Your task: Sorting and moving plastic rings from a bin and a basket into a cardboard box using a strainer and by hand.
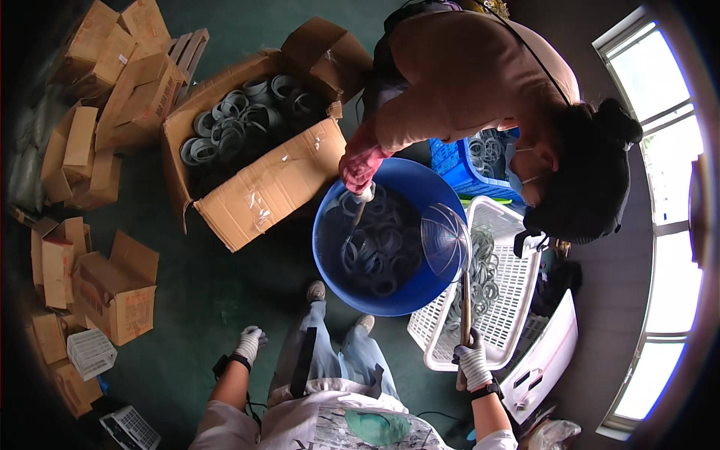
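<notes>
We look down on a dark green floor (202,300), with windows (667,187) curving along the right edge. We take the blue tub (330,247) as our landmark. Far left of the tub lies a heap of flattened and folded cardboard boxes (90,112), and nearer, upper left of it, an open cardboard box (262,187) filled with grey rings (240,120). Below left of the tub our left hand (250,343), in a white glove, hangs by our side with fingers loosely curled and nothing in it. The tub itself holds dark liquid and more rings (382,255). At its upper rim another person's hand in a pink glove (356,169) grips a stick (355,217) dipped into the tub. Over the tub's right rim hangs the round mesh bowl of a wire skimmer (446,240); its long handle runs down to our right hand (472,360), gloved in white and clamped around it. Just right of the tub sits a white plastic basket (517,285) with rings inside, and above that a blue crate (457,169).
</notes>
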Demonstrator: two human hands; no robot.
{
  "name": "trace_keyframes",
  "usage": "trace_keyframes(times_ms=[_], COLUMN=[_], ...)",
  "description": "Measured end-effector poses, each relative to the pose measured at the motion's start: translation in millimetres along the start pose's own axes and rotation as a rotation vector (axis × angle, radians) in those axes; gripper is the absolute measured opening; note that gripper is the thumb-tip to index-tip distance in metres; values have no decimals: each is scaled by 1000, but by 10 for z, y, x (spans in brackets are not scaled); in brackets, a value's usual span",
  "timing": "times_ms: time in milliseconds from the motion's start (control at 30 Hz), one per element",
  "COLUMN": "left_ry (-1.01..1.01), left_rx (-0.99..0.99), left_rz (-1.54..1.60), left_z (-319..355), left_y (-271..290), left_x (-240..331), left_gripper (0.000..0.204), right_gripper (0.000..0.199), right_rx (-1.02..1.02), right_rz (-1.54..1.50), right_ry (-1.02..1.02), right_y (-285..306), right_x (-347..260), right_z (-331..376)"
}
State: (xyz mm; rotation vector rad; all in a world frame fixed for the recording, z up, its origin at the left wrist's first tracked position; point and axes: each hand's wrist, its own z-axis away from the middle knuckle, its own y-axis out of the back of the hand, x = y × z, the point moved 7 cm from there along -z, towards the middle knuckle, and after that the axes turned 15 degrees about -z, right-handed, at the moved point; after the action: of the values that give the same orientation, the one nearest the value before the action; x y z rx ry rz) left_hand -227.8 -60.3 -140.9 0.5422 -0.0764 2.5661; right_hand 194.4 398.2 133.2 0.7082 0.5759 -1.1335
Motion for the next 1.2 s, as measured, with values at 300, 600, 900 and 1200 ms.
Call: trace_keyframes(times_ms=[300,600,900,1200], left_ry=[54,39,0,42], left_rx=[-9,-82,-73,-83], left_rz=[-68,-134,-246,-137], left_z=[-103,-51,-15,-56], left_y=[-133,-692,-806,-809], left_x=[152,382,455,321], left_gripper=[28,32,41,40], right_gripper=[68,68,73,73], right_rx=[24,-13,-75,-232], right_rz=[-155,-208,-104,606], right_ry=[-100,-123,-170,64], right_y=[-10,149,139,-117], right_x=[55,163,41,-91], right_z=[500,758,1106,1023])
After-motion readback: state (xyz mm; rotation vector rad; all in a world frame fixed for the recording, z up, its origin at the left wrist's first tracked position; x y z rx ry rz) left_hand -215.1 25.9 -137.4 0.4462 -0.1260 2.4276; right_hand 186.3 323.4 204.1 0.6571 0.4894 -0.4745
